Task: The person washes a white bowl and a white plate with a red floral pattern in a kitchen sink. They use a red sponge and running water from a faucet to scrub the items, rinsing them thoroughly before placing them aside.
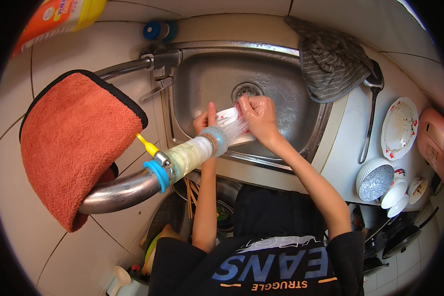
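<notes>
A white dish with red floral marks [227, 117] is held tilted over the stainless steel sink [203, 77], just below the drain. My left hand [206, 117] grips its left side, thumb up on the rim; the faucet's end hides part of this hand. My right hand [258, 115] is closed on a reddish scrubbing cloth [240, 107], pressed to the dish's right side. Water sprays from the faucet's extension nozzle [214, 140] over the dish and my right hand. The dish's lower part is partly hidden by the spray.
An orange cloth [81, 148] hangs over the faucet pipe [122, 196]. A grey striped towel [329, 59] lies over the sink's right corner. On the right counter are a ladle [372, 111], an oval floral plate [400, 128], a ribbed bowl [375, 180] and several small dishes.
</notes>
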Motion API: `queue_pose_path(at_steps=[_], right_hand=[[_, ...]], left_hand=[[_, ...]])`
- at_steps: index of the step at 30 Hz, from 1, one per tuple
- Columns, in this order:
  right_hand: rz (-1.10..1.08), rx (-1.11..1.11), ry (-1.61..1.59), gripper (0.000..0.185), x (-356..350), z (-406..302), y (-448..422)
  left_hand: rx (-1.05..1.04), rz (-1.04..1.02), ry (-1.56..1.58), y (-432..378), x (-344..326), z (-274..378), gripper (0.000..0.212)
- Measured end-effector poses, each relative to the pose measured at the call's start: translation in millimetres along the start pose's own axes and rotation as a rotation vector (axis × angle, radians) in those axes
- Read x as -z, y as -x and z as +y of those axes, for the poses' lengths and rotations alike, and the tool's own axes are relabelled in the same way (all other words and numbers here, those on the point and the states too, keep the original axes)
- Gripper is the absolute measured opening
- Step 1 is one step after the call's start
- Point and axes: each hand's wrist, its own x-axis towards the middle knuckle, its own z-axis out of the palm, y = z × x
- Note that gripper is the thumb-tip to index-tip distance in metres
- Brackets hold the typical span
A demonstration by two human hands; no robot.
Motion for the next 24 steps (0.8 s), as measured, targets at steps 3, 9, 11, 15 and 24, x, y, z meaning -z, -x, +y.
queue_pose_path(at_steps=[3, 9, 11, 15, 24], right_hand=[[-0.119, 0.0, 0.109, 0.04, 2.2, -4.4, -4.5], [-0.128, 0.558, 0.377, 0.029, -12.4, 4.0, -2.8], [-0.043, 0.64, 0.36, 0.027, -12.3, 3.3, -0.6], [-0.08, 0.576, 0.28, 0.028, -2.0, 9.3, 2.6], [-0.107, -0.392, -0.79, 0.039, 4.2, 51.6, 2.8]], left_hand=[[-0.07, 0.057, -0.097, 3.5, -5.8, -1.1, 0.047], [-0.095, 0.163, -0.342, 11.4, -27.0, -3.3, 0.045], [-0.153, 0.141, -0.305, 13.5, -27.4, -2.8, 0.044], [-0.09, 0.215, -0.136, 21.0, -30.8, -1.6, 0.044], [-0.025, 0.152, 0.345, 22.3, -8.0, -18.2, 0.021]])
